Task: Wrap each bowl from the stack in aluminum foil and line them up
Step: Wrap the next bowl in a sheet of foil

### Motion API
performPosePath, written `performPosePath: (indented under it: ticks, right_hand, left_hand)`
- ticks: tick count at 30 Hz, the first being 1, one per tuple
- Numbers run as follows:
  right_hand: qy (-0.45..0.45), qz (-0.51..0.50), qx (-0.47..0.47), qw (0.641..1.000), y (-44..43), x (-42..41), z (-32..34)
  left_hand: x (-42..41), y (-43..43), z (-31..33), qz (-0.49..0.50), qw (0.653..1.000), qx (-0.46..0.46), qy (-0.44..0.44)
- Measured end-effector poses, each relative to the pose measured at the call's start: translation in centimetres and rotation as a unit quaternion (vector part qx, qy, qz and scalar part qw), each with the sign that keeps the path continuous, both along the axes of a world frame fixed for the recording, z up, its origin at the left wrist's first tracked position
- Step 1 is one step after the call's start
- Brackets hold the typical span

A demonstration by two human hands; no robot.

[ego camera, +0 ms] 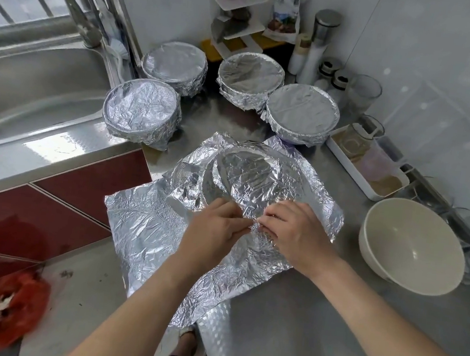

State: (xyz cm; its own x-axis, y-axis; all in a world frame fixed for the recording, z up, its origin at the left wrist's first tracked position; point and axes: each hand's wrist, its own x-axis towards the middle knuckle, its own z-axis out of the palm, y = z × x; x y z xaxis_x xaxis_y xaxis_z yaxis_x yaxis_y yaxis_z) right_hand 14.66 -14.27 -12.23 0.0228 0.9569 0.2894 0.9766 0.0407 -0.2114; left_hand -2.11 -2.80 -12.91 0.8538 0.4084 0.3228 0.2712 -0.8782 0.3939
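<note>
Stainless steel forms the counter (267, 342), its near part embossed with a fine pattern, and the sink (33, 90) sunk in at the left. A wide, crinkled sheet of aluminium foil (140, 225) lies over the middle of the counter, its near-left corner hanging past the edge. It is draped loosely over a round bowl (245, 176), whose rim shows as a ring pressed into the foil.

Four wrapped bowls stand behind it in a loose arc. One (140, 111) is beside the sink, one (175, 64) is further back, and two (250, 75) (301, 112) touch at the right. Their tops are flat and their sides creased.

A bare cream bowl (413, 245), smooth and deep, sits at the right, apart from the foil. It is just in front of a white rectangular tray (344, 158).

At the near rim of the draped bowl, the left hand (213, 228) and right hand (295, 231) almost meet. Each has its fingers curled, pinching a small gathered fold of foil between thumb and fingertips.
</note>
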Motion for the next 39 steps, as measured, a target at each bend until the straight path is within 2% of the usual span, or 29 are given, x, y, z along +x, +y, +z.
performPosePath:
  ticks: [5, 12, 16, 20, 25, 29, 34, 39]
  right_hand:
    - [-0.078, 0.022, 0.029, 0.996, 0.6, -0.9, -0.5]
    - [-0.107, -0.054, 0.084, 0.989, 0.1, -3.3, 1.0]
    - [-0.090, -0.083, 0.084, 0.989, -0.3, -5.5, 1.5]
    - [-0.066, -0.108, 0.059, 0.990, 0.0, -7.1, 0.3]
    - [0.017, -0.097, -0.001, 0.995, -0.2, -7.2, 0.1]
    - [0.096, -0.077, -0.017, 0.992, -1.1, -5.1, 1.3]
    - [0.106, -0.042, -0.037, 0.993, -2.3, -2.6, 0.4]
    - [0.088, -0.003, -0.018, 0.996, -2.2, -2.4, 0.1]
  left_hand:
    - [-0.3, 0.0, -0.1, -0.001, 1.000, 0.016, -0.006]
    - [-0.3, 0.4, 0.9, -0.014, 0.995, 0.050, -0.082]
    - [-1.3, 0.3, 0.6, -0.025, 0.994, 0.056, -0.090]
    - [-2.3, 0.8, -0.3, -0.013, 0.999, 0.034, -0.031]
    - [-2.5, 0.5, 0.4, 0.010, 1.000, -0.004, -0.004]
    - [-2.3, 0.0, 0.8, -0.017, 0.999, -0.027, 0.002]
    - [-2.2, 0.6, 0.3, -0.024, 0.999, -0.032, 0.021]
    - [-1.9, 0.8, 0.4, -0.026, 0.999, -0.021, 0.007]
